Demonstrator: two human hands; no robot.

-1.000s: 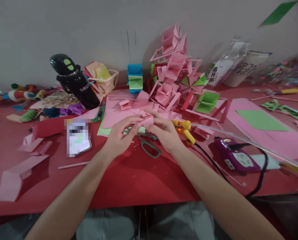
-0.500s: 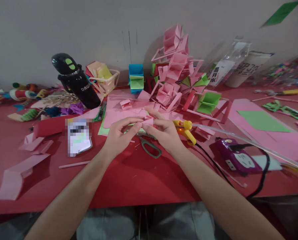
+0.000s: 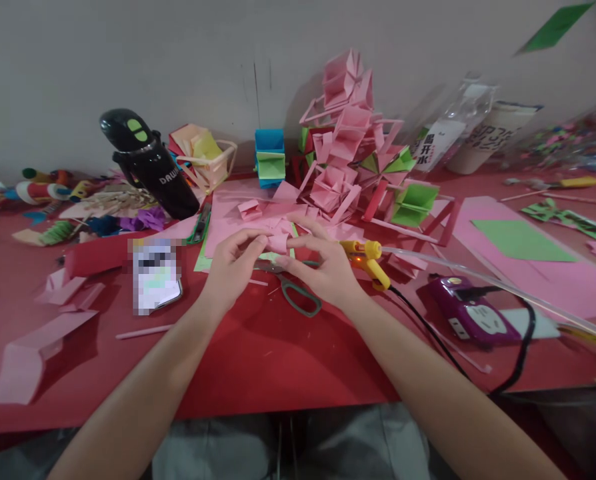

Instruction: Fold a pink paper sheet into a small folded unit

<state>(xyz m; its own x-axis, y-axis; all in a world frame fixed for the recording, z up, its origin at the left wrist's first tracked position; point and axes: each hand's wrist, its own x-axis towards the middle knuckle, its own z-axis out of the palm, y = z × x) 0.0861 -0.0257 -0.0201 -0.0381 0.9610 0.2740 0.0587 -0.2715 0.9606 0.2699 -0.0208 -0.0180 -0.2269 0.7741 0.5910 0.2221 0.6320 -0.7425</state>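
Observation:
A small folded piece of pink paper [image 3: 279,243] is pinched between the thumb and fingers of my left hand [image 3: 235,263]. My right hand [image 3: 325,263] is beside it with thumb and fingers spread apart. Its index fingertip is close to the paper's right edge; whether it touches I cannot tell. Below both hands lie scissors [image 3: 301,299], one handle loop showing and the blades mostly hidden. Just right of my right hand rests a yellow glue gun [image 3: 371,260] with a small orange light, a clear glue stick running out of its back.
Pink folded-paper boxes [image 3: 345,133] are stacked against the wall. A black bottle [image 3: 161,173] stands back left, a phone [image 3: 157,277] nearer. On the right are a purple power socket [image 3: 473,313], its black cord, and pink sheets [image 3: 553,283]. Paper strips [image 3: 23,367] lie front left.
My right thumb and fingers have spread and drawn back from the pink paper, which both hands were pinching. The paper has shifted slightly left, still in my left hand.

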